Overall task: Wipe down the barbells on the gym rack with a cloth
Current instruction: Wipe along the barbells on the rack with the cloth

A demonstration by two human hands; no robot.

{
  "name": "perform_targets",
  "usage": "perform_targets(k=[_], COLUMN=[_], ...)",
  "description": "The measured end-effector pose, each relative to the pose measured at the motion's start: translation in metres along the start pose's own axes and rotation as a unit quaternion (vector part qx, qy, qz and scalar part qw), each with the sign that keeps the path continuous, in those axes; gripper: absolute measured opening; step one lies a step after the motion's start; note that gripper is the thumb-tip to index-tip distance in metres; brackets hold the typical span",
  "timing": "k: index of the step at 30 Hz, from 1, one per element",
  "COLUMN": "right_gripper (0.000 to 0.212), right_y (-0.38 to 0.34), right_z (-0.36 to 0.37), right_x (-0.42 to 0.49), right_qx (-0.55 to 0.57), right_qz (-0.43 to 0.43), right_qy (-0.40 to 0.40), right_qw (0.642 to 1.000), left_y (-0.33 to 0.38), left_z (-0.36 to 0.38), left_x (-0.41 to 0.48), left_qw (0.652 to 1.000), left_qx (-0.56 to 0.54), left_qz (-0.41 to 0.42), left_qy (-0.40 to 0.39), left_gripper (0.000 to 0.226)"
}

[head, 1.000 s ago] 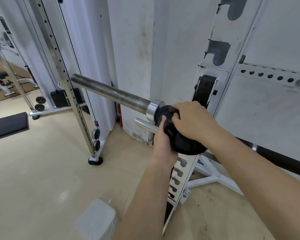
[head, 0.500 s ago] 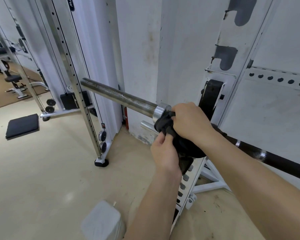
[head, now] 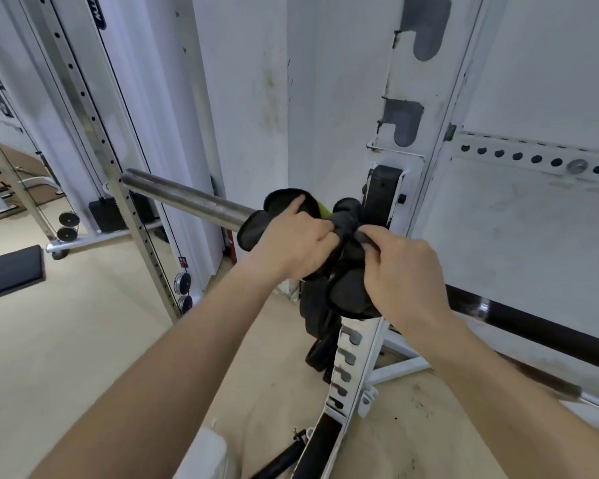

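The left hand (head: pixel 291 243) and right hand (head: pixel 402 267) each pinch folds of the cloth (head: pixel 346 292), bunched over the barbell (head: pixel 187 198) beside the rack upright (head: pixel 436 98) (fabric hangs below). Risk: the loose bunch slips, leaving steel unwiped

The cloth (head: pixel 350 292) hides part of the barbell (head: pixel 187 198) (right end cropped).

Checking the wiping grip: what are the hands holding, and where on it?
Both hold the black cloth: the left hand grips the part draped over the barbell, the right hand pinches its bunched middle.
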State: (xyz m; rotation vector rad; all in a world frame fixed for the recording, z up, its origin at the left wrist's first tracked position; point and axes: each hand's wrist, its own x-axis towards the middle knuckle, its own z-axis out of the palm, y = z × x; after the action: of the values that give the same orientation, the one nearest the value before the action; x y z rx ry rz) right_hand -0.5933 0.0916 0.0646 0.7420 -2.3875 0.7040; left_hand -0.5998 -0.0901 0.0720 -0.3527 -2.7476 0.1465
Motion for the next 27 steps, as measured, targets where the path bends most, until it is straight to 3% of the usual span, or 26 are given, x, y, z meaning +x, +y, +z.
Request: perform_targets(k=[2,5,6,9,13,17,19,22,27], right_gripper=[0.025,0.025,0.025,0.028,0.033,0.033,0.028,0.015,0.020], right_y=[0.005,0.006,0.005,0.002,0.003,0.005,0.008,0.020,0.046], right_z=[-0.004,-0.006,-0.004,0.002,0.010,0.007,0.003,-0.011,-0.043], right_x=[-0.006,-0.016,-0.017,-0.014,-0.008,-0.014,-0.016,-0.021,-0.033], right_qx=[0.055,0.079,0.068,0.015,0.007,-0.042,-0.101,-0.161,-0.164], right_qz=[0.038,0.051,0.046,0.037,0.035,0.007,0.010,0.025,0.009], right_qy=[0.033,0.057,0.057,0.031,-0.038,-0.004,0.015,0.038,0.029], right_qw=[0.997,0.994,0.995,0.999,0.999,0.999,0.995,0.986,0.986], left_y=[0.001,0.003,0.005,0.008,0.012,0.027,0.047,0.076,0.103], left_z=[-0.013,-0.024,-0.024,-0.003,0.014,0.017,0.014,0.007,0.000], left_x=[0.027,0.046,0.041,0.004,-0.019,-0.036,-0.039,-0.037,-0.023], left_qw=[0.989,0.962,0.969,0.998,0.991,0.966,0.957,0.951,0.967], left_qx=[-0.002,-0.094,-0.059,0.015,-0.101,-0.160,-0.152,-0.176,-0.140], left_qz=[-0.022,-0.050,-0.032,0.016,-0.033,-0.097,-0.132,-0.115,-0.074], left_qy=[-0.149,-0.253,-0.239,-0.057,0.078,0.180,0.208,0.225,0.201], left_gripper=[0.024,0.016,0.017,0.036,0.040,0.037,0.037,0.031,0.034])
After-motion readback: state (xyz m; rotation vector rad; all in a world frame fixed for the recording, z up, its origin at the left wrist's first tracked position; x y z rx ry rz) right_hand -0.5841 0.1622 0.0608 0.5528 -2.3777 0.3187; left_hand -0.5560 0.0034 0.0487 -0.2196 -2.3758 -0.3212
